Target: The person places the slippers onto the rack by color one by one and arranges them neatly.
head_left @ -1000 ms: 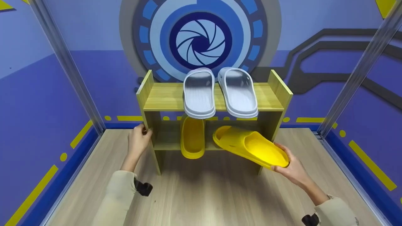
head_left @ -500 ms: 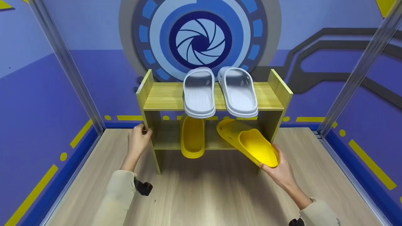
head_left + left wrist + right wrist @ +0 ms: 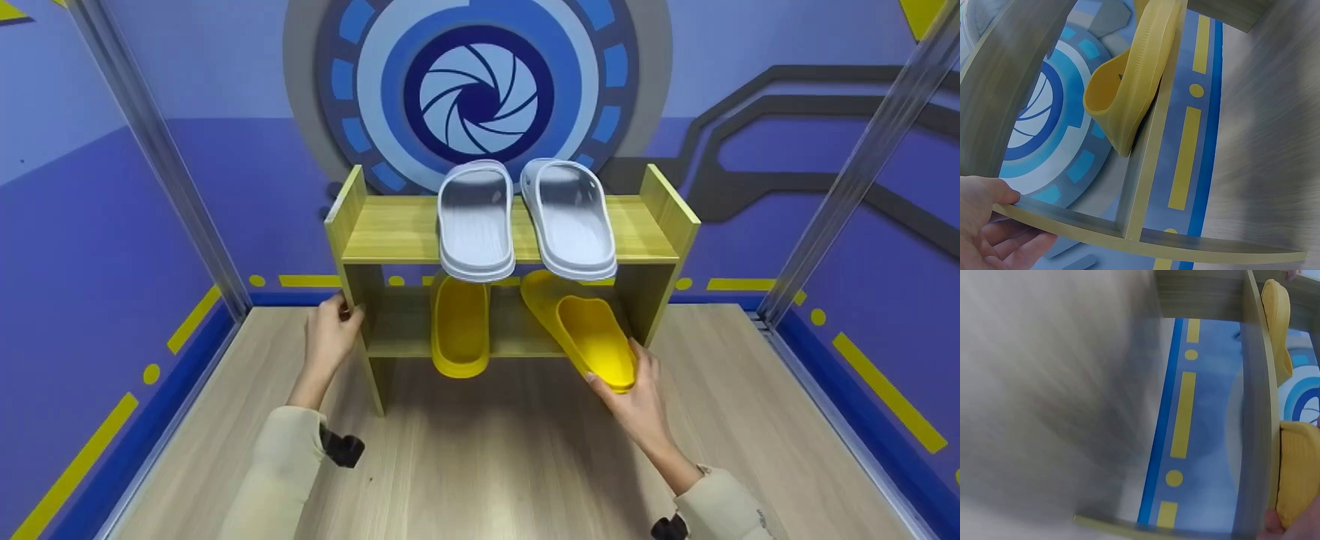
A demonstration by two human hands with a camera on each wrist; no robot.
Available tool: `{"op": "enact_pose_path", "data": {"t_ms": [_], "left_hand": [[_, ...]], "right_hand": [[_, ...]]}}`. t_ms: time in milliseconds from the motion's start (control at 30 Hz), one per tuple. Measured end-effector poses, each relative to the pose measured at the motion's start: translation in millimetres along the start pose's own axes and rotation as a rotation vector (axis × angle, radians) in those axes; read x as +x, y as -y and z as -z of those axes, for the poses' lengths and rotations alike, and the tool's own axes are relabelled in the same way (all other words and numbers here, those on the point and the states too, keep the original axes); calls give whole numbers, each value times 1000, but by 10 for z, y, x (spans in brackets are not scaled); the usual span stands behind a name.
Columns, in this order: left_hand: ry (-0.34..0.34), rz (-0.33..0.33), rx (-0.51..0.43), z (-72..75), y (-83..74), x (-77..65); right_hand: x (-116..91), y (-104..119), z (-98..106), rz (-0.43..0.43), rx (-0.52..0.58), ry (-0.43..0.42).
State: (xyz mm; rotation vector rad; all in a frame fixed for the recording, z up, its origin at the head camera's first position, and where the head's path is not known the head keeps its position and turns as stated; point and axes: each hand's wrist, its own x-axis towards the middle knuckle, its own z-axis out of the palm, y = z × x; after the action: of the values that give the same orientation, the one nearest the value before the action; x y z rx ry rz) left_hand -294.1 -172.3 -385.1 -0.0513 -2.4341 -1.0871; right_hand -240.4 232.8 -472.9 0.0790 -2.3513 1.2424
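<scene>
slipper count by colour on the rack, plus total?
Grey slippers: 2, the left grey slipper and the right grey slipper, both on the top shelf.
Yellow slippers: 2, one yellow slipper lying on the lower shelf, and a second yellow slipper angled onto it, held at the heel by the right hand.
Total: 4 slippers.

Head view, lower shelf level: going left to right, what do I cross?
Left hand gripping the shoe rack's left side panel → yellow slipper lying on the lower shelf → second yellow slipper, angled, its heel held by the right hand → right side panel.
</scene>
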Motion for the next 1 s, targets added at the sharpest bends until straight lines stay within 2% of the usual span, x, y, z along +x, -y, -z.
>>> {"op": "enact_pose_path", "data": {"t_ms": [333,700,1000], "left_hand": [[-13,-13,-2,-5,-4,5],[-15,1,5,-1,-4,6],[1,19,0,4,-1,-4]], "right_hand": [[-28,93,-88,18,64,171],[3,150,-307,100,116,105],[42,184,-430,107,123,82]]}}
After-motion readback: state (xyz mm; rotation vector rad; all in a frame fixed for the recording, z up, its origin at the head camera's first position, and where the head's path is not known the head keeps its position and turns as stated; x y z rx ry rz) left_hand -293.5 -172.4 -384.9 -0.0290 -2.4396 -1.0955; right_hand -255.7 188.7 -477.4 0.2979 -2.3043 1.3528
